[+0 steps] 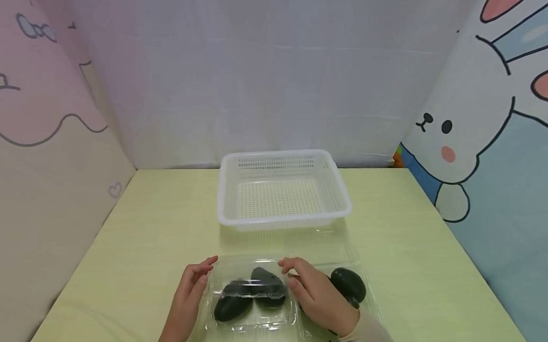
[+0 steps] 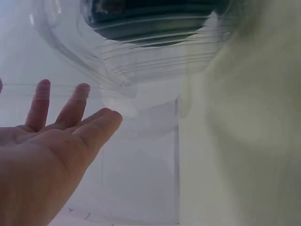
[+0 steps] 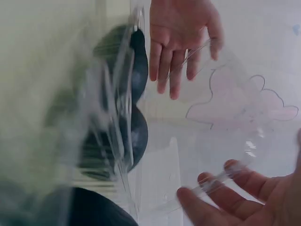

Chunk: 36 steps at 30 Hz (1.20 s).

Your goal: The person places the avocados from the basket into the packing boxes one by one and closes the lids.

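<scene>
A clear plastic clamshell box (image 1: 262, 325) holds two dark green avocados (image 1: 232, 308), its lid (image 1: 234, 267) raised over them. My left hand (image 1: 185, 294) is at the lid's left side, fingers fairly straight; in the left wrist view that hand (image 2: 51, 155) lies below the box corner. At the lid's right side is my right hand (image 1: 323, 299). The right wrist view shows its fingertips (image 3: 186, 194) against the lid edge, loosely bent. A second clear box (image 1: 373, 304) on the right contains more avocados (image 1: 348, 284), partly hidden by my right hand.
A white perforated plastic basket (image 1: 285, 224) stands behind the boxes. The right box's clear lid (image 1: 323, 245) lies back between it and the basket. Pale yellow table (image 1: 113, 280) extends to both sides, with printed cloth walls (image 1: 270, 89) around it.
</scene>
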Available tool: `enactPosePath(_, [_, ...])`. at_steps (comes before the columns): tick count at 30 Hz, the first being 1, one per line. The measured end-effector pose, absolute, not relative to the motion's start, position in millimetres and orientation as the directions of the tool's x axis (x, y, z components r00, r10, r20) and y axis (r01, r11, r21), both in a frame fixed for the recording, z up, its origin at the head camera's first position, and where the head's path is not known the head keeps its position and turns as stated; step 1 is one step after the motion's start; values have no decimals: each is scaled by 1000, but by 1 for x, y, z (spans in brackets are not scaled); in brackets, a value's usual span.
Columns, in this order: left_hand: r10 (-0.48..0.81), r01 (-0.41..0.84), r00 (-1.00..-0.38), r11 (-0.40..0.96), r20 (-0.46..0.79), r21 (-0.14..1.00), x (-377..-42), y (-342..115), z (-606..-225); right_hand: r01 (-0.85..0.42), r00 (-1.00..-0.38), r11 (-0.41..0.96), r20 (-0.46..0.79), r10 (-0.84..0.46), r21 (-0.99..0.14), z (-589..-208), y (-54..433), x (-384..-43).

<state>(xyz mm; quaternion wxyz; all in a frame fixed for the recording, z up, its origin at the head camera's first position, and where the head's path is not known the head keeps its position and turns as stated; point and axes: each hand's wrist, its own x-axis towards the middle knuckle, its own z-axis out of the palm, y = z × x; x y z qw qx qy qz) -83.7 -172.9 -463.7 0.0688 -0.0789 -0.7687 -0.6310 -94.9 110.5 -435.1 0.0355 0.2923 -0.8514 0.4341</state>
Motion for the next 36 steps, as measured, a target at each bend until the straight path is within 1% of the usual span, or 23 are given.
enactPosePath(2, [36, 148, -989, 237, 143, 960, -79, -175, -467, -550, -821, 506, 316, -476, -664, -436, 111, -90])
enactPosePath(4, [17, 32, -999, 303, 29, 953, -74, -177, -469, -576, -811, 567, 322, -489, -589, -439, 111, -87])
enactPosePath(6, [-16, -83, -996, 353, -82, 932, -69, -179, -469, -612, -789, 606, 349, -505, -507, -442, 110, -84])
enactPosePath(9, [-59, -239, -971, 354, -233, 904, -66, -180, -471, -649, -760, 642, 388, -521, -409, -446, 110, -82])
enactPosePath(13, [-81, -346, -937, 335, -339, 876, -63, -181, -476, -663, -744, 655, 415, -524, -362, -449, 108, -80])
enactPosePath(18, [-47, -375, -923, 328, -381, 867, -57, -184, -481, -627, -763, 706, 444, -470, -329, -452, 107, -77])
enactPosePath(23, [38, -333, -927, 365, -372, 869, -56, -189, -484, -555, -818, 739, 410, -403, -382, -453, 108, -73])
enactPosePath(25, [118, -309, -921, 363, -372, 879, -57, -192, -484, -532, -839, 736, 381, -389, -419, -453, 108, -72])
enactPosePath(28, [249, -299, -887, 331, -388, 895, -57, -196, -484, -503, -860, 743, 337, -382, -441, -453, 107, -70])
enactPosePath(30, [309, -306, -866, 296, -393, 905, -56, -196, -483, -490, -870, 744, 313, -381, -454, -453, 106, -69])
enactPosePath(33, [307, -348, -853, 267, -421, 899, -55, -194, -482, -471, -882, 739, 277, -381, -482, -452, 105, -70])
enactPosePath(36, [229, -404, -857, 255, -461, 878, -57, -193, -480, -459, -889, 735, 253, -383, -500, -452, 103, -72])
